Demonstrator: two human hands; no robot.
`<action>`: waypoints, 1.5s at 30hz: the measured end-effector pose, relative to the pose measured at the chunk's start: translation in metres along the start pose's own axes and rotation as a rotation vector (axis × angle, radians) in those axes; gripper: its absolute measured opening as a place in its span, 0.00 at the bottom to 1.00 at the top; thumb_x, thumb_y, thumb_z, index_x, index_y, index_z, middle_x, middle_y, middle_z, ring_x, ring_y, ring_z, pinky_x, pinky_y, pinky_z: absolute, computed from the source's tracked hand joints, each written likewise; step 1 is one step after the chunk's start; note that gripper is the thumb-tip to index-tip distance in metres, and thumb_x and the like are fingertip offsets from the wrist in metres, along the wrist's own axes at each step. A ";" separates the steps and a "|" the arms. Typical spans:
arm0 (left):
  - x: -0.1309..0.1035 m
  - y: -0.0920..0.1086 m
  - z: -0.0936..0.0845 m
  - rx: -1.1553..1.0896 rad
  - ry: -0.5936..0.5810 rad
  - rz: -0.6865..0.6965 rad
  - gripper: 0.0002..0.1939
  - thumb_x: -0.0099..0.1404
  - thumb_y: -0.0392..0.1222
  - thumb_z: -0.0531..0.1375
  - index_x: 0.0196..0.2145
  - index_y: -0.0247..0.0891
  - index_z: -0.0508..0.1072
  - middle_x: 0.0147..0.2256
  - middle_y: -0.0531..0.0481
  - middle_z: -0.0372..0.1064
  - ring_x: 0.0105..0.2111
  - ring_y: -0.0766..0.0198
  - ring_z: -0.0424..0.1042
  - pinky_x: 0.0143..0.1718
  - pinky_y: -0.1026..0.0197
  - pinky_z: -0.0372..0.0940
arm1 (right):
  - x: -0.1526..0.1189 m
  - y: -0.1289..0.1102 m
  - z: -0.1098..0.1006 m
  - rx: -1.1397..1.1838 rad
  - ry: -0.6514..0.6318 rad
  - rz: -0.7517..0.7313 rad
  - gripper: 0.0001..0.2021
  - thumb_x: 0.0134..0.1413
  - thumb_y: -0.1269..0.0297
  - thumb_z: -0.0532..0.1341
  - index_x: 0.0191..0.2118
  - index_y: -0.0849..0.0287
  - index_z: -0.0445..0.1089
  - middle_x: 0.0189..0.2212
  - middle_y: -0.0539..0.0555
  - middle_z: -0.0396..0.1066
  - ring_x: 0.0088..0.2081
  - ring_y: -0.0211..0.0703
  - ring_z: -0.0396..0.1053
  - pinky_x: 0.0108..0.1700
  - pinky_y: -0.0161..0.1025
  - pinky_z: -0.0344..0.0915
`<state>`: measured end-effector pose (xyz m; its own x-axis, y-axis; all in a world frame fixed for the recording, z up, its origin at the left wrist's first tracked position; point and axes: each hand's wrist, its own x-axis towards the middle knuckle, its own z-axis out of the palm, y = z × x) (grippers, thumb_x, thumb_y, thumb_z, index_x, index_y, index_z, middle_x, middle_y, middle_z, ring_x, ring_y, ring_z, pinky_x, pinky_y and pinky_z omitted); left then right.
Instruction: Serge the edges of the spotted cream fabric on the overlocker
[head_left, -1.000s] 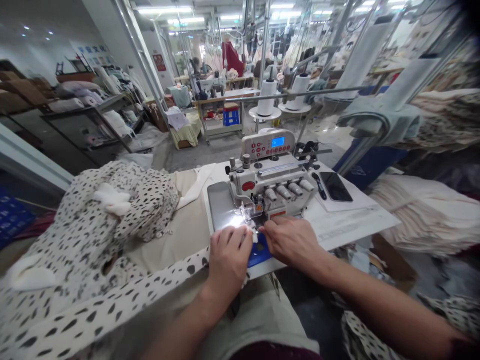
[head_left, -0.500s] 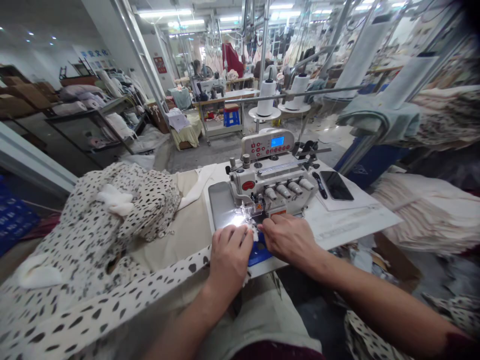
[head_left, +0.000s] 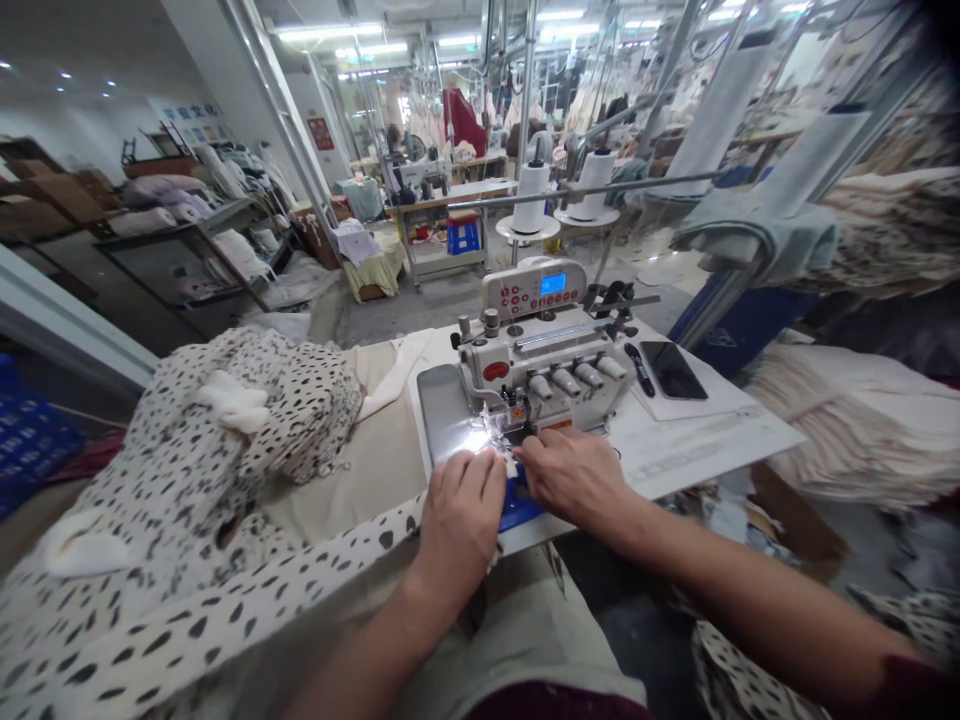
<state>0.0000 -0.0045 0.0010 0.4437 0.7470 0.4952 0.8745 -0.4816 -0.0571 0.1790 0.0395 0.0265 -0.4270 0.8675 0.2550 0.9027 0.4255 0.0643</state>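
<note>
My left hand (head_left: 463,508) is closed over the end of a cream fabric with black spots (head_left: 300,565), fingers together at the front of the overlock sewing machine (head_left: 540,370). A small piece of the fabric's edge shows between my two hands, close to the lit presser foot (head_left: 491,428). My right hand (head_left: 574,472) has thumb and forefinger pinched at that edge, right of the needle area; the fingertips partly hide what they grip. From my left hand the spotted fabric runs leftward into a large heap.
Right of the machine lie a black marker (head_left: 639,370) and a phone (head_left: 673,370). Thread cones (head_left: 531,198) stand behind it. Stacked pale cloth (head_left: 862,420) sits at the right, and a blue crate (head_left: 34,430) at the far left.
Both hands stay almost in place at the machine. Less of the fabric edge shows between them now. The view has shifted very slightly.
</note>
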 end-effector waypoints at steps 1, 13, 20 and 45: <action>0.000 0.000 0.000 0.003 -0.011 -0.013 0.19 0.69 0.35 0.57 0.57 0.36 0.69 0.55 0.41 0.69 0.52 0.51 0.65 0.54 0.49 0.61 | 0.000 0.000 0.001 0.000 0.006 0.004 0.18 0.68 0.63 0.50 0.33 0.61 0.74 0.29 0.60 0.75 0.30 0.47 0.72 0.30 0.38 0.51; 0.003 0.014 0.003 0.112 -0.018 -0.056 0.21 0.69 0.33 0.56 0.59 0.32 0.68 0.56 0.37 0.68 0.52 0.50 0.66 0.52 0.48 0.64 | 0.002 -0.005 0.013 0.021 0.131 0.071 0.18 0.68 0.61 0.51 0.30 0.60 0.73 0.27 0.58 0.75 0.28 0.45 0.71 0.29 0.39 0.47; -0.003 0.016 0.004 0.098 -0.012 -0.077 0.22 0.68 0.33 0.57 0.60 0.33 0.66 0.57 0.36 0.67 0.54 0.50 0.66 0.53 0.47 0.63 | -0.028 -0.003 0.046 0.222 0.266 0.226 0.20 0.69 0.62 0.51 0.27 0.59 0.72 0.25 0.54 0.74 0.28 0.39 0.70 0.31 0.35 0.53; 0.045 -0.046 0.011 0.003 -0.075 -0.169 0.11 0.67 0.35 0.57 0.47 0.32 0.69 0.38 0.42 0.72 0.43 0.53 0.69 0.46 0.49 0.62 | -0.046 0.003 0.096 1.009 0.447 0.283 0.19 0.67 0.55 0.50 0.36 0.58 0.75 0.32 0.56 0.78 0.34 0.46 0.75 0.39 0.39 0.70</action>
<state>-0.0182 0.0563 0.0167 0.3037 0.8492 0.4319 0.9383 -0.3452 0.0190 0.1962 0.0253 -0.0780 0.0244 0.8820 0.4706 0.4231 0.4174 -0.8042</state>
